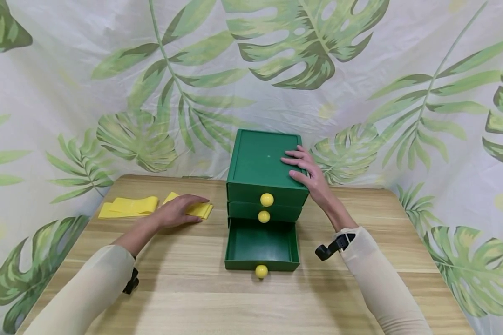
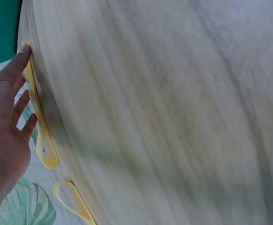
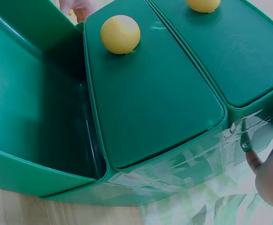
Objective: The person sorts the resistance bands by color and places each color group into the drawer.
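A green drawer cabinet (image 1: 268, 158) with round yellow knobs stands on the table. Its bottom drawer (image 1: 261, 246) is pulled out, with no contents visible inside, while the two above are closed. My right hand (image 1: 314, 179) rests on the cabinet's top right edge with fingers extended. To the left of the cabinet, my left hand (image 1: 178, 211) lies over a folded yellow band (image 1: 201, 210). Its fingers and thumb are spread across the band and touch it in the left wrist view, where the band (image 2: 41, 117) shows a looped end.
Further left lies another folded yellow band (image 1: 130, 206). Both bands are near the back edge of the wooden table (image 1: 184, 288). Behind the table hangs a leaf-patterned cloth (image 1: 276, 107). Clear tape (image 3: 183, 164) covers part of the cabinet's side.
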`<state>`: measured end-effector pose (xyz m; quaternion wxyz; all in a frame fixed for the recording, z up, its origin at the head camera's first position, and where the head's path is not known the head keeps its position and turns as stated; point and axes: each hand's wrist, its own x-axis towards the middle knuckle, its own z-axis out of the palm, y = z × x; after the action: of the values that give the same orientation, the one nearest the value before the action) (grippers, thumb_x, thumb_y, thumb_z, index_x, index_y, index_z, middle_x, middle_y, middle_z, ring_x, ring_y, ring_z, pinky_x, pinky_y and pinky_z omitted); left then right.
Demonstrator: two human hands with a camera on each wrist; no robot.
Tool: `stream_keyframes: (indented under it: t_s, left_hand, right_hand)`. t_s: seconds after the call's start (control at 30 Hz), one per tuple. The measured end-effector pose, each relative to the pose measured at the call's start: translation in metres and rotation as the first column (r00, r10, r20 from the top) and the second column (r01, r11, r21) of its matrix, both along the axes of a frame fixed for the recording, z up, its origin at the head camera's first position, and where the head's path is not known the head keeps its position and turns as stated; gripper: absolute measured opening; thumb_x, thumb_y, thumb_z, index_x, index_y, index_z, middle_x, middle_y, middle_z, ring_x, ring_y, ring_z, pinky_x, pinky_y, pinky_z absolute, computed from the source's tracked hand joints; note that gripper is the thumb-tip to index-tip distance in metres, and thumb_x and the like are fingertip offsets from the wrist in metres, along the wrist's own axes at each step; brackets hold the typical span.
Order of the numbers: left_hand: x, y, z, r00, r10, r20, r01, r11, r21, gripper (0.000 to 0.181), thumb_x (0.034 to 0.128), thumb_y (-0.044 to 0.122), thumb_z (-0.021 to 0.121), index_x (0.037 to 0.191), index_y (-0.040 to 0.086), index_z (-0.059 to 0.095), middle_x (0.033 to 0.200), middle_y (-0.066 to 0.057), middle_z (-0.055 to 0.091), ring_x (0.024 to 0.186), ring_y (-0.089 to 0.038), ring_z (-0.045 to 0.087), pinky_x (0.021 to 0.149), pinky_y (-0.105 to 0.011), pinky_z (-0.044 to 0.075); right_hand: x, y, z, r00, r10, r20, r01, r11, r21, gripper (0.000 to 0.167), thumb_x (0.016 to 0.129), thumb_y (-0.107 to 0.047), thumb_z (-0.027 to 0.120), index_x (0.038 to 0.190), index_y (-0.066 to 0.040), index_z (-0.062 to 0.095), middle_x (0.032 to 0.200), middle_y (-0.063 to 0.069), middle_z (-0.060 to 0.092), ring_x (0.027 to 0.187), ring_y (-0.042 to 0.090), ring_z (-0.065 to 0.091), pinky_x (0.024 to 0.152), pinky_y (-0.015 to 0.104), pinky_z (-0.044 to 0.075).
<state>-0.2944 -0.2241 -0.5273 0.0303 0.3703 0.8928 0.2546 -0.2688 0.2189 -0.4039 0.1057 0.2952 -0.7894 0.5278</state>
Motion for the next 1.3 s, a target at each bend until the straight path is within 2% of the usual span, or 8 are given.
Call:
stream_keyframes:
  t_s: [0.2, 0.43, 0.57, 0.9, 1.07, 1.3]
  left_hand:
    - [-0.003, 0.001, -0.005, 0.999, -0.037, -0.011, 0.037, 0.999, 0.039, 0.049, 0.0938, 0.018, 0.083, 0.139, 0.004, 0.068, 0.138, -0.016, 0.068, 0.13, -0.039, 0.062, 0.11, -0.059, 0.048]
    - [-0.003, 0.004, -0.006, 1.0, -0.023, -0.01, 0.023, 0.999, 0.036, 0.045, 0.0943, 0.019, 0.083, 0.136, 0.007, 0.07, 0.136, -0.014, 0.07, 0.13, -0.038, 0.062, 0.111, -0.059, 0.047]
    - [-0.002, 0.006, -0.005, 0.999, -0.02, -0.03, 0.021, 0.999, 0.038, 0.043, 0.0934, 0.019, 0.083, 0.134, 0.008, 0.072, 0.134, -0.014, 0.071, 0.127, -0.038, 0.063, 0.109, -0.06, 0.049]
    - [0.0, 0.011, -0.004, 0.997, 0.007, -0.073, -0.001, 0.997, 0.078, 0.041, 0.0883, 0.017, 0.087, 0.126, 0.007, 0.076, 0.123, -0.013, 0.069, 0.111, -0.03, 0.068, 0.096, -0.052, 0.057]
    - [-0.001, 0.013, -0.005, 0.994, 0.029, -0.106, -0.013, 0.989, 0.15, 0.04, 0.084, 0.016, 0.089, 0.121, 0.006, 0.078, 0.117, -0.012, 0.07, 0.106, -0.03, 0.069, 0.091, -0.051, 0.059]
    - [-0.002, 0.013, -0.006, 0.988, 0.055, -0.147, -0.01, 0.957, 0.291, 0.036, 0.0818, 0.009, 0.088, 0.116, 0.004, 0.078, 0.113, -0.011, 0.072, 0.103, -0.028, 0.069, 0.086, -0.05, 0.058]
  right_hand:
    - [0.0, 0.0, -0.001, 1.0, 0.003, -0.009, -0.003, 1.0, -0.01, 0.041, 0.105, -0.012, 0.056, 0.143, 0.0, 0.064, 0.161, 0.016, 0.046, 0.163, 0.026, 0.012, 0.131, 0.056, 0.005]
    - [-0.001, -0.001, -0.001, 1.0, 0.003, -0.014, -0.003, 1.0, -0.008, 0.04, 0.106, -0.012, 0.055, 0.143, 0.0, 0.065, 0.161, 0.017, 0.047, 0.163, 0.025, 0.012, 0.131, 0.057, 0.004]
    - [-0.001, -0.001, -0.001, 1.0, 0.001, -0.015, -0.001, 1.0, -0.011, 0.04, 0.106, -0.013, 0.055, 0.143, -0.001, 0.065, 0.161, 0.016, 0.047, 0.163, 0.026, 0.012, 0.131, 0.056, 0.005]
    - [0.0, -0.002, 0.0, 1.0, 0.005, -0.025, -0.006, 1.0, -0.023, 0.04, 0.106, -0.012, 0.054, 0.142, 0.001, 0.065, 0.16, 0.018, 0.048, 0.163, 0.032, 0.012, 0.131, 0.057, 0.005]
    - [-0.001, -0.002, -0.002, 1.0, 0.002, -0.028, -0.003, 1.0, -0.025, 0.039, 0.106, -0.012, 0.053, 0.141, 0.001, 0.065, 0.16, 0.018, 0.048, 0.163, 0.031, 0.012, 0.131, 0.057, 0.005]
    - [-0.003, -0.002, -0.004, 1.0, 0.007, -0.029, -0.008, 0.999, -0.038, 0.039, 0.106, -0.011, 0.053, 0.141, 0.002, 0.066, 0.159, 0.019, 0.048, 0.163, 0.031, 0.012, 0.13, 0.057, 0.004]
